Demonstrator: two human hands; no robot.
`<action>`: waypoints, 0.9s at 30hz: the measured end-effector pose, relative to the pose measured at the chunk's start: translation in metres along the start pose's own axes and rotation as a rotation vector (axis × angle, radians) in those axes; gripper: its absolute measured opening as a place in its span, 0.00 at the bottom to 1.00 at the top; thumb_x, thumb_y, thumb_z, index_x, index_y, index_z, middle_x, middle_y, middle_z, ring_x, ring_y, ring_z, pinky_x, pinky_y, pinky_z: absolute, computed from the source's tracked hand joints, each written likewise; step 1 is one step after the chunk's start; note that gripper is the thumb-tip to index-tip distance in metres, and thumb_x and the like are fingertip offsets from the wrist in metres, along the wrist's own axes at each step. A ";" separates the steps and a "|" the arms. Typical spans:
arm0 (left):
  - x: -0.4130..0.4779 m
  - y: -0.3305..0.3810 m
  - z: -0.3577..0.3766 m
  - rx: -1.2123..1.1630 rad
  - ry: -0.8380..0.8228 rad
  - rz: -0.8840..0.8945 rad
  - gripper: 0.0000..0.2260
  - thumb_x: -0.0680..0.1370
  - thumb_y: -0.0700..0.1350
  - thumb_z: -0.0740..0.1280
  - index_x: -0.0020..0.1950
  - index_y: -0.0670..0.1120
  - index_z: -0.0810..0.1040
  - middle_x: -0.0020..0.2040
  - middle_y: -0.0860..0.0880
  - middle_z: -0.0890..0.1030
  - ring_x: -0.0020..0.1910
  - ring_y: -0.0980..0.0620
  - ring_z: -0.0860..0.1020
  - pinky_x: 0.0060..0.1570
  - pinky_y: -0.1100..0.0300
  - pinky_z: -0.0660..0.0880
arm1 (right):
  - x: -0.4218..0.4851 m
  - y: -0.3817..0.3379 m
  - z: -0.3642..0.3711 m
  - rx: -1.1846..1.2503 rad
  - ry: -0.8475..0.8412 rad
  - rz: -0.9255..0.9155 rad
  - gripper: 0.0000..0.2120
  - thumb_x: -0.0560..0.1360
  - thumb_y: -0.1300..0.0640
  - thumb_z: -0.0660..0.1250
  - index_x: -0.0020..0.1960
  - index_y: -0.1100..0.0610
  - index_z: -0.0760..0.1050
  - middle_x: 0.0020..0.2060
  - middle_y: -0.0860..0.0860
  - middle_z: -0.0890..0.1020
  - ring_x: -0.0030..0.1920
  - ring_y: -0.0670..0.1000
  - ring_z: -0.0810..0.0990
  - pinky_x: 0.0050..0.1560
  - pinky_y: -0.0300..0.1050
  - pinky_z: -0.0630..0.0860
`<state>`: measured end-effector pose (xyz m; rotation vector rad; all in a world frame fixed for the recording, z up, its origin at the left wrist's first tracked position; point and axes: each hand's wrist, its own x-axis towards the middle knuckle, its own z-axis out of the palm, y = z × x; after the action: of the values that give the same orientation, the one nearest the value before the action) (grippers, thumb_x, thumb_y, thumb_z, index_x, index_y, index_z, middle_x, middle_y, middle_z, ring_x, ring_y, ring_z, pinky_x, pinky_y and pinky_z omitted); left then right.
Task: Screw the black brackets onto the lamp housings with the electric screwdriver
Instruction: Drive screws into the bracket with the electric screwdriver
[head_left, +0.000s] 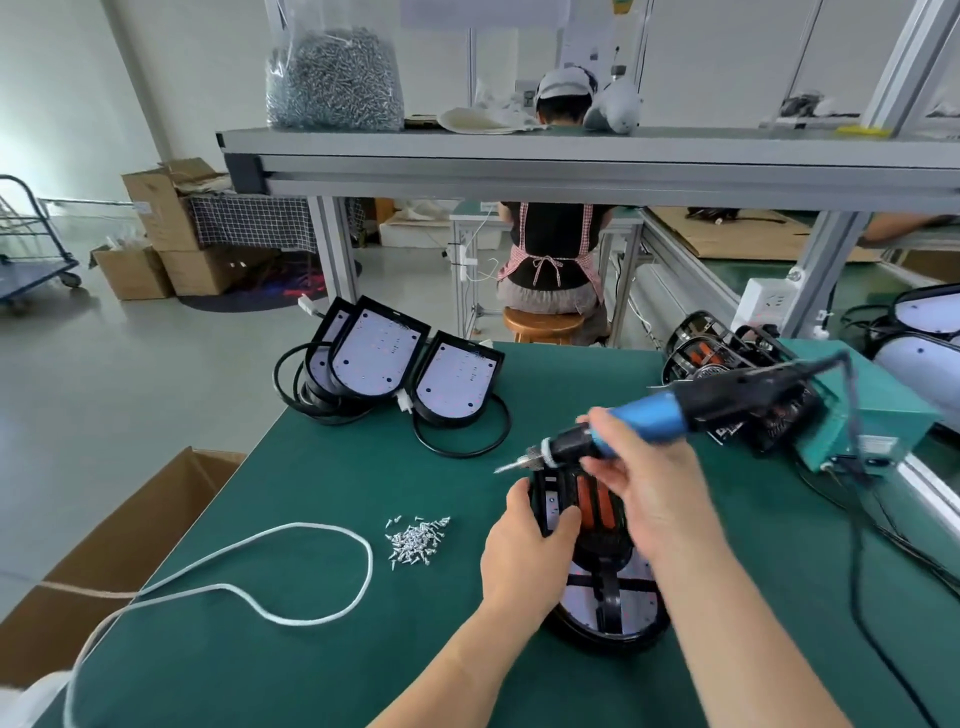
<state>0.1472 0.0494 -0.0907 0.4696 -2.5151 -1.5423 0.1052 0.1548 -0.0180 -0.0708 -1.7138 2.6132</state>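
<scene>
A black lamp housing (608, 592) with a white LED board and orange parts lies on the green table near me. My left hand (519, 551) grips its upper left edge, where a black bracket (551, 493) sits. My right hand (644, 483) holds the blue-and-black electric screwdriver (660, 415) tilted, its bit (511, 466) pointing left just above the bracket. A small pile of silver screws (417, 539) lies to the left of the housing.
Several lamp housings (400, 358) with black cables lean at the table's far left. A green power box (878, 415) and more housings stand at the right. A white cord (291, 577) loops on the table. A cardboard box (104, 561) stands left. A person sits beyond the shelf.
</scene>
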 end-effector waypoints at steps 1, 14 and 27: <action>0.000 0.000 0.000 0.004 0.007 0.004 0.23 0.77 0.57 0.65 0.71 0.53 0.68 0.54 0.58 0.81 0.56 0.51 0.79 0.55 0.54 0.75 | -0.001 0.008 0.010 -0.099 -0.008 -0.030 0.07 0.71 0.62 0.78 0.44 0.57 0.80 0.35 0.50 0.85 0.35 0.46 0.84 0.30 0.38 0.78; 0.000 0.001 -0.002 0.038 -0.036 -0.019 0.14 0.75 0.48 0.63 0.60 0.53 0.69 0.40 0.57 0.78 0.40 0.51 0.77 0.33 0.61 0.69 | -0.003 0.048 0.034 -0.448 -0.043 -0.110 0.15 0.60 0.40 0.77 0.38 0.49 0.82 0.31 0.46 0.84 0.34 0.46 0.82 0.43 0.51 0.79; -0.003 0.006 -0.004 -0.013 0.005 0.004 0.16 0.77 0.54 0.66 0.63 0.53 0.72 0.51 0.54 0.81 0.50 0.51 0.80 0.51 0.53 0.77 | -0.003 0.043 0.028 -0.261 0.050 -0.077 0.12 0.62 0.48 0.80 0.37 0.54 0.82 0.28 0.46 0.81 0.28 0.43 0.77 0.38 0.44 0.73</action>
<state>0.1499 0.0498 -0.0832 0.4662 -2.4999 -1.5529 0.1070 0.1117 -0.0467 -0.0709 -1.9861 2.3008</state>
